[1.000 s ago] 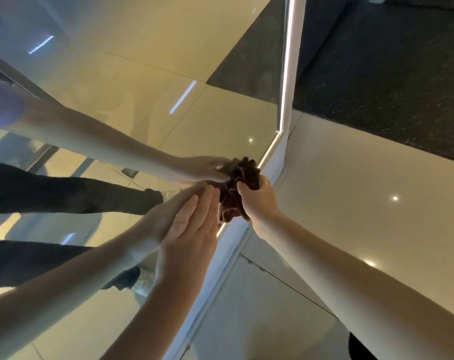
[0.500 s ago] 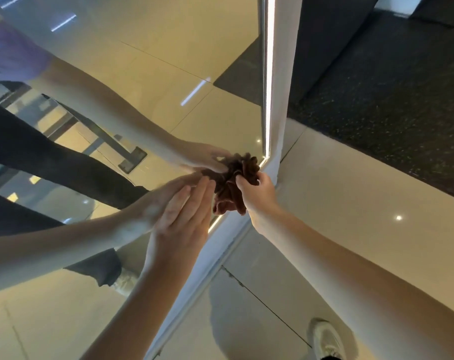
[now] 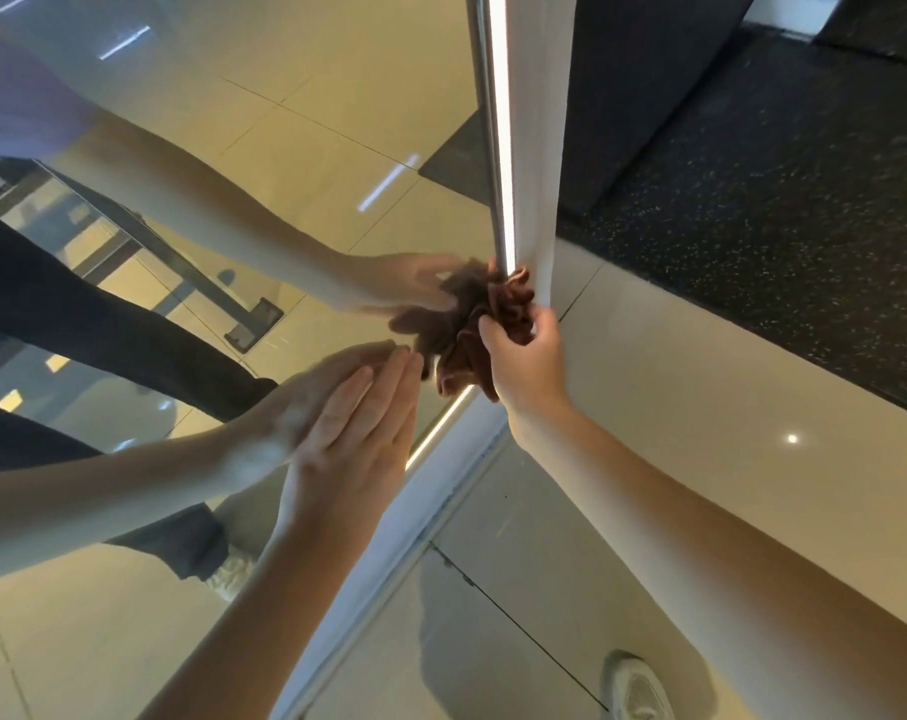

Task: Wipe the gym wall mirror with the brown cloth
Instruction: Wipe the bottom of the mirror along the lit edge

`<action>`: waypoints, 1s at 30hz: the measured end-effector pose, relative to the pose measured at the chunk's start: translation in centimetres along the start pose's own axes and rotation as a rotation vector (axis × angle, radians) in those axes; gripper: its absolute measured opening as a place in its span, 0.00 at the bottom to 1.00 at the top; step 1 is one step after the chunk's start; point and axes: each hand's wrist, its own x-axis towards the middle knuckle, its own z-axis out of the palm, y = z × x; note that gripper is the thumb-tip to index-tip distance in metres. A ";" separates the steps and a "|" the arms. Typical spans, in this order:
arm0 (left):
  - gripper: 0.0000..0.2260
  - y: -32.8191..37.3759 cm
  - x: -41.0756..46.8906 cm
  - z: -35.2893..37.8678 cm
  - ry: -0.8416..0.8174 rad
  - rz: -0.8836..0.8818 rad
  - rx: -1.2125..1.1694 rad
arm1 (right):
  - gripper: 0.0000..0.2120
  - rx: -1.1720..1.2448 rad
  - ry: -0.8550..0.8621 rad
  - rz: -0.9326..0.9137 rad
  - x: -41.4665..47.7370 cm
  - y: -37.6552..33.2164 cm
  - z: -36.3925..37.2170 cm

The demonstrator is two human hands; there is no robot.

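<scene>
— What are we wearing?
— A pale shoe [image 3: 636, 688]. Reflected, we see dark trousers [image 3: 103, 324] and a lilac short sleeve [image 3: 20, 101].
— And our arms?
— Bare forearms, right down to our left hand [image 3: 352, 449] and right hand [image 3: 527, 363].

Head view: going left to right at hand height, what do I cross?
Mirror → left hand → brown cloth → right hand gripping it → pale floor tile → black speckled floor.

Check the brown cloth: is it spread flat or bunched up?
Bunched up: the brown cloth shows crumpled folds, gripped in the right hand against the mirror.
</scene>
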 end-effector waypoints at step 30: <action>0.23 -2.6 1.2 -3.6 0.038 -0.013 0.352 | 0.14 -0.023 0.045 -0.071 -3.7 -7.2 2.2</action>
